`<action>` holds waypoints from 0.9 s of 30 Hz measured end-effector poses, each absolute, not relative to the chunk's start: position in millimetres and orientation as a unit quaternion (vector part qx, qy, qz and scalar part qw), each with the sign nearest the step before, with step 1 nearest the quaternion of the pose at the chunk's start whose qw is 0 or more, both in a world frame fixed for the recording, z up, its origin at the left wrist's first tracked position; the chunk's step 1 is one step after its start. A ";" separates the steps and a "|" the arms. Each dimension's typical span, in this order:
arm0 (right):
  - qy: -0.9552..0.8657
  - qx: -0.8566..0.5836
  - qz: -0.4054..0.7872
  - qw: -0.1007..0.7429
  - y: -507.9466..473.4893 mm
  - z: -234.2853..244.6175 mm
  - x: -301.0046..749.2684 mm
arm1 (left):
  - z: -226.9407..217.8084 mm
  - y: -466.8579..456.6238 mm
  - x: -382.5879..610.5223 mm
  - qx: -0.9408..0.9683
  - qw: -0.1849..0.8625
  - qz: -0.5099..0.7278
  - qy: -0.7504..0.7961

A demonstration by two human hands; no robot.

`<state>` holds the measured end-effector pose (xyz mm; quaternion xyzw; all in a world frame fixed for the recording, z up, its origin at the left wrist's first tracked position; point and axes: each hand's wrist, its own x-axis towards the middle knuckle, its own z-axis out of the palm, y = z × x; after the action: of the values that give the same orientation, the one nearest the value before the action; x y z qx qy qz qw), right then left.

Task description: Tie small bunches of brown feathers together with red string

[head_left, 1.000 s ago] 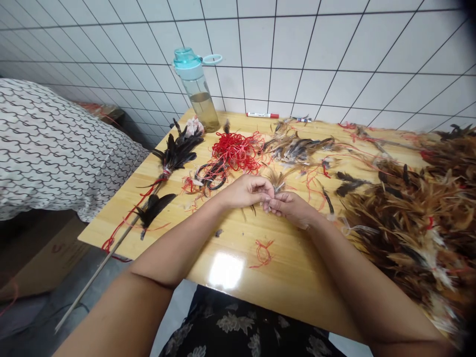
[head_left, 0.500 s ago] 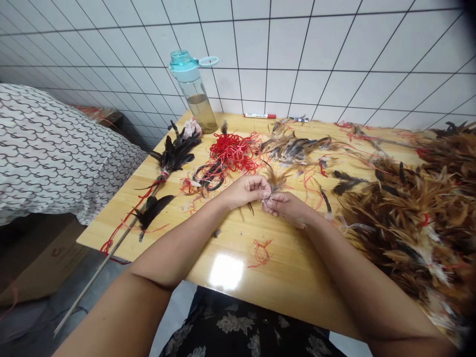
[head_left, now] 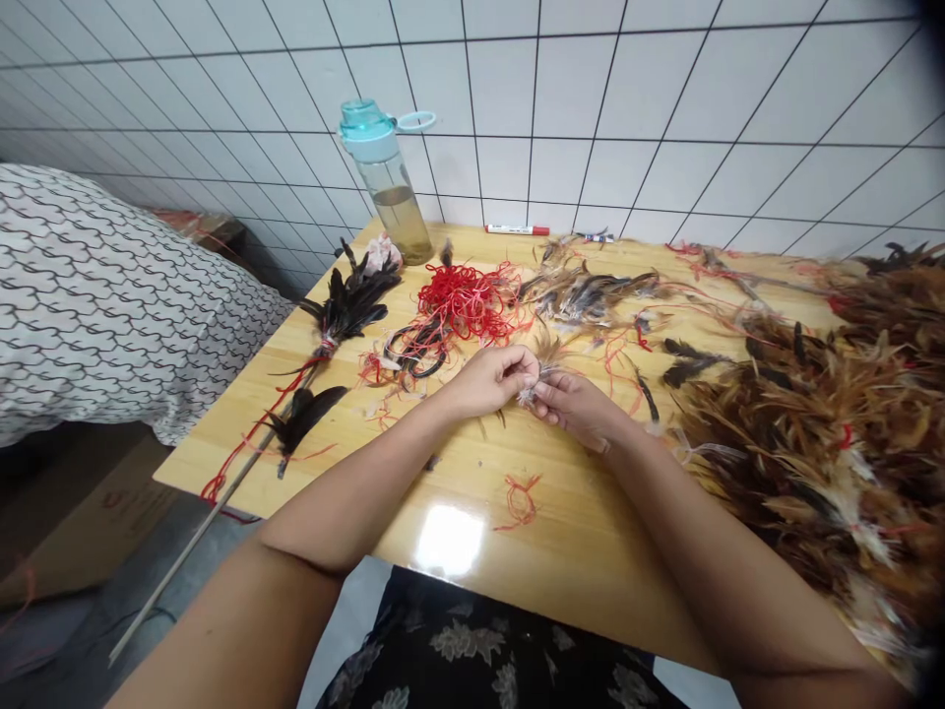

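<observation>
Both of my hands meet over the middle of the wooden table [head_left: 458,453]. My left hand [head_left: 500,380] pinches a small bunch of feathers [head_left: 548,356] near its pale quill ends. My right hand [head_left: 577,404] closes on the same bunch from the other side, thumb and fingers pressed together. The brownish feather tips fan out beyond my fingertips, and the quills show as a whitish tuft below. Behind my hands lies a tangle of red string [head_left: 465,300]. A loose pile of feathers [head_left: 591,293] is spread farther back.
A large heap of brown feathers [head_left: 819,433] covers the right side. At left, a stick [head_left: 221,502] with black feathers [head_left: 346,305] tied on overhangs the table edge. Scissors [head_left: 413,350], a water bottle [head_left: 395,192], a red marker [head_left: 517,230] and a red string loop [head_left: 521,500] lie or stand around.
My fingers have shifted slightly around the feather bunch. The right hand has opened out a little and more of the whitish quill ends shows. Everything else stays in place.
</observation>
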<state>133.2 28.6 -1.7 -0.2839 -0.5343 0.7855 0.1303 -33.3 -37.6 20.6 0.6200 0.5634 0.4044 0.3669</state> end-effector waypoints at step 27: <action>-0.832 -0.402 0.334 0.185 18.8 -6.2 125.6 | 11.8 -38.4 -17.5 0.674 0.162 0.415 0.589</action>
<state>125.6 18.8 -6.2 -0.4022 -0.8320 0.3341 0.1855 -17.5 -38.4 11.8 0.6740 0.5894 0.4150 0.1619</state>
